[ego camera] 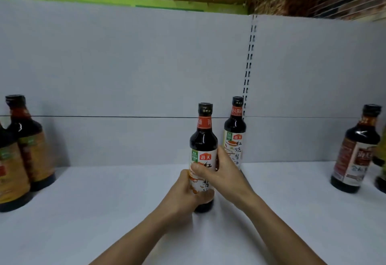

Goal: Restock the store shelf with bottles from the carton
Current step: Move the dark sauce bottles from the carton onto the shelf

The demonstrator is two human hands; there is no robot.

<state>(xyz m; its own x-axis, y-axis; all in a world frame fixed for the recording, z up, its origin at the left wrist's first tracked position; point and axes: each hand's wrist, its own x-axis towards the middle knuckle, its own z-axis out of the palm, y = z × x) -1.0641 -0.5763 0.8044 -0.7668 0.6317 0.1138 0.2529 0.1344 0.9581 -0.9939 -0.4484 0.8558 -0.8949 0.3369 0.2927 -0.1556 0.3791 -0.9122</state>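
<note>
While the rear bottle (235, 126) is standing just behind, the left hand (182, 194) and right hand (221, 173) are gripping the front bottle (203, 139) upright on the shelf (100, 212).

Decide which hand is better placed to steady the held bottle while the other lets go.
Probably left. The left hand grips the bottle low, near its base on the shelf; the right hand wraps it higher, at mid-body.

Dark brown bottle (203, 139) with a white, orange and green label (red neck band, black cap) on a white shelf (104, 212).
</note>
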